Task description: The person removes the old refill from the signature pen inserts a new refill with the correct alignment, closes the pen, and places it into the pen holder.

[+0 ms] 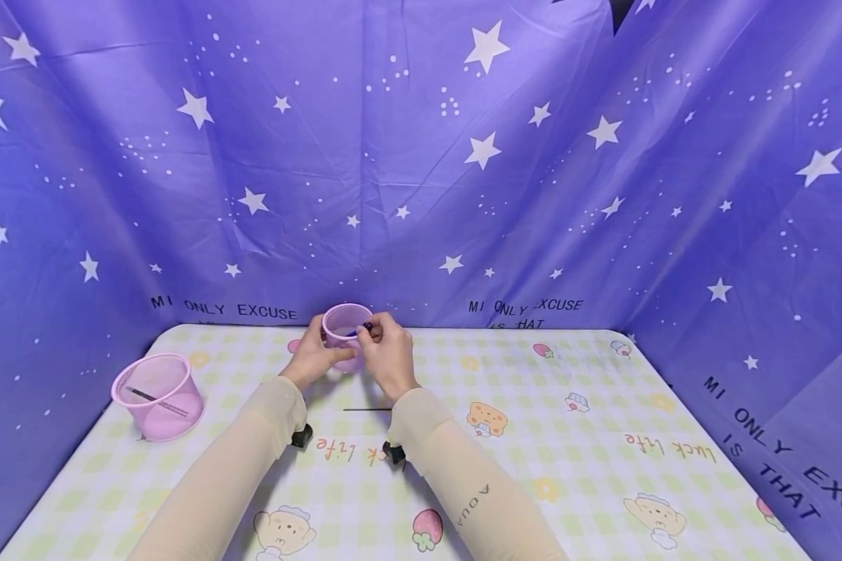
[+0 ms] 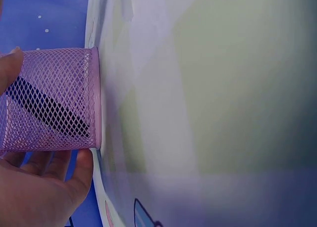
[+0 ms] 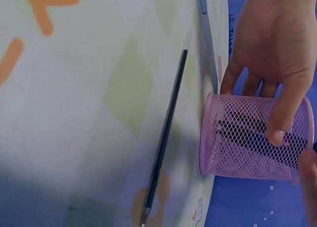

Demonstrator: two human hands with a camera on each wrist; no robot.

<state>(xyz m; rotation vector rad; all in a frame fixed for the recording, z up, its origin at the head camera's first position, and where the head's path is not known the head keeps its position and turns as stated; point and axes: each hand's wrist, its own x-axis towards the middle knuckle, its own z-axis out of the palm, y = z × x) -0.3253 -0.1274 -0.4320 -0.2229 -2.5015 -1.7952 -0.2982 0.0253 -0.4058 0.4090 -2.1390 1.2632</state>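
Observation:
A pink mesh pen holder [image 1: 348, 343] stands upright near the table's back edge. My left hand [image 1: 313, 360] grips it from the left, with the thumb across the front of the mesh in the right wrist view. At the rim, my right hand [image 1: 390, 354] pinches the upper end of a dark pen [image 1: 367, 326]. Through the mesh in the left wrist view, the slanted dark pen [image 2: 49, 108] shows inside the holder. A thin black pen refill [image 3: 167, 123] lies on the table in front of the holder, partly beneath the right wrist in the head view.
Off to the left stands a second pink mesh holder [image 1: 161, 413] with a thin dark stick slanting in it. A checked, printed cloth [image 1: 589, 467] covers the table. Purple starry curtains [image 1: 421, 171] rise close behind and on both sides.

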